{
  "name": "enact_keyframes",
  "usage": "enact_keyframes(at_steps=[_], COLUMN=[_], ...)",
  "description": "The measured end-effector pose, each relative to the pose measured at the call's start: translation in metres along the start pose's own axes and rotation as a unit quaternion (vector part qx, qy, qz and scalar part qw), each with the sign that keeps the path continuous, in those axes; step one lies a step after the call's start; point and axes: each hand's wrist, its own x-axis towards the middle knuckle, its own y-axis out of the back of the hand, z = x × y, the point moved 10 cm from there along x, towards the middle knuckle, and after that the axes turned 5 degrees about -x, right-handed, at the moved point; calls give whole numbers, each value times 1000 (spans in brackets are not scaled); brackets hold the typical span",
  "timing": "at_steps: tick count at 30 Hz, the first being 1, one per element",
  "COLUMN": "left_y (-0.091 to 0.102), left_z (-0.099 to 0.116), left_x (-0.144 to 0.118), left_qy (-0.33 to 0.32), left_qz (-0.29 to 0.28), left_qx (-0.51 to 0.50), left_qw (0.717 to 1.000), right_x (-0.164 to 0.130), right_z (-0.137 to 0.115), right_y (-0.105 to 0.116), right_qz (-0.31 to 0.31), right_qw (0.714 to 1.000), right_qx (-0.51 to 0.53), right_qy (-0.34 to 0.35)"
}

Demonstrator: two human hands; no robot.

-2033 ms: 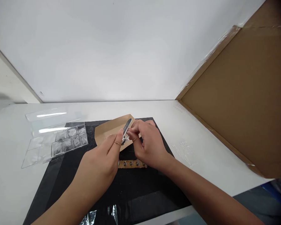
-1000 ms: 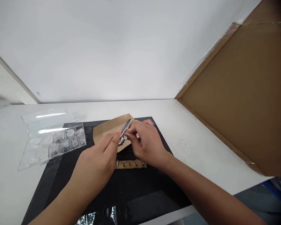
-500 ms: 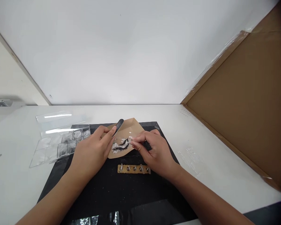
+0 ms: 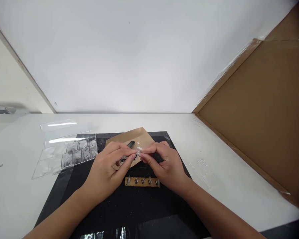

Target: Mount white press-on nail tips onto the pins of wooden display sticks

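My left hand (image 4: 109, 162) is closed, thumb and fingertips pinched together against those of my right hand (image 4: 164, 159). A tiny pale or clear piece shows where the fingertips meet, too small to name. Curled in my right hand is a black object (image 4: 157, 157), mostly hidden by the fingers. Beneath both hands lies a brown paper sheet (image 4: 134, 134) with small white flakes (image 4: 139, 148) on it. A black rounded stick (image 4: 131, 144) pokes out behind my left fingers; whether they touch it I cannot tell. Nearer me is a brown strip (image 4: 139, 181) with metal studs and clear tubes.
A clear compartment box (image 4: 64, 157) holding pale pieces stands at the left, its lid (image 4: 59, 127) raised behind. The black mat (image 4: 129, 212) covers the white table's middle. Small clear pieces (image 4: 201, 166) lie at the right, before a cardboard panel (image 4: 259, 116).
My left hand has moved from the black stick to meet my right fingertips, and its grip on the stick has loosened. The stick sits lower. My right hand has barely moved.
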Motion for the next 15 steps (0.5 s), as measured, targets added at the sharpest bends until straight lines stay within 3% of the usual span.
enact_keyframes(at_steps=[7, 15], left_y=[-6, -9], left_z=[-23, -24], left_x=[-6, -11], left_qy=[141, 167], left_qz=[5, 22], left_qx=[-134, -210], left_qw=[981, 963], right_x=[-2, -4], right_z=[-7, -11], right_y=[4, 7], right_qz=[27, 42], right_qw=[999, 996], right_qx=[10, 57], right_qy=[34, 47])
